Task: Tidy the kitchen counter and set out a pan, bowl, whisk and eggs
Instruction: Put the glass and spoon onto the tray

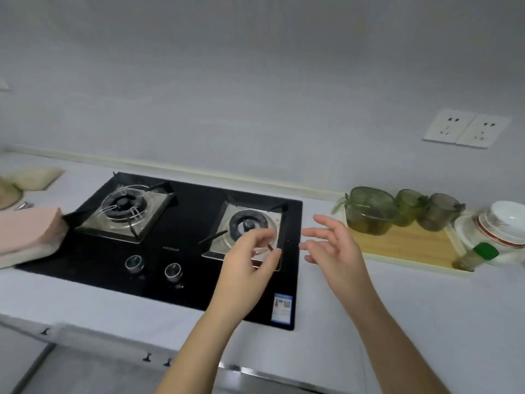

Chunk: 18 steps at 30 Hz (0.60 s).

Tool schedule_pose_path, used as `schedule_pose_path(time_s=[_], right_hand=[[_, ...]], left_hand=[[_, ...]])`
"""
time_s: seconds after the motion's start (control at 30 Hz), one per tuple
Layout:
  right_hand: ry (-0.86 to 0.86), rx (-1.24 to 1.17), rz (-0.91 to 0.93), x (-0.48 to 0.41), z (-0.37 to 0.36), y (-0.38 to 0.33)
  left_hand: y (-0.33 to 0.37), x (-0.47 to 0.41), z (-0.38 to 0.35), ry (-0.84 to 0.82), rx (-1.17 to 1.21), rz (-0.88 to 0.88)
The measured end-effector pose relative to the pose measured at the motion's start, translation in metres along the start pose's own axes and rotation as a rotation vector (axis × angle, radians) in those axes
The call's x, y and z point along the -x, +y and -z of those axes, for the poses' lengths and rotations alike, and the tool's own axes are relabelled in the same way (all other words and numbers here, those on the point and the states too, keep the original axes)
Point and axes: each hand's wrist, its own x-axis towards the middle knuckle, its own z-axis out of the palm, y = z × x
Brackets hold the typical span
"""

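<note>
Counter (443, 302) and stove (199, 268) are overhung by both hands. Nothing is held: left hand (250, 263) loosely curled, right hand (335, 245) spread.

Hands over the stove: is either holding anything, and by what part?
Nothing is held. The left hand curves loosely above the right burner, empty; the right hand is spread open beside it.

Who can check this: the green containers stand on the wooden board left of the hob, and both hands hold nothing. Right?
One slip: the head view shows the green containers on the wooden board right of the hob, not left. The left hand and right hand do hold nothing.
</note>
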Motion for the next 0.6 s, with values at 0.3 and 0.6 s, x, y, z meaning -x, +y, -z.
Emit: schedule_pose_path(time_s=[0.3, 0.6], right_hand=[[-0.272, -0.015, 0.000, 0.060, -0.183, -0.024], [-0.502, 0.011, 0.001, 0.064, -0.306, -0.031]], left_hand=[[-0.047, 0.091, 0.173, 0.299, 0.100, 0.166], [-0.093, 0.123, 0.279, 0.573, 0.140, 0.262]])
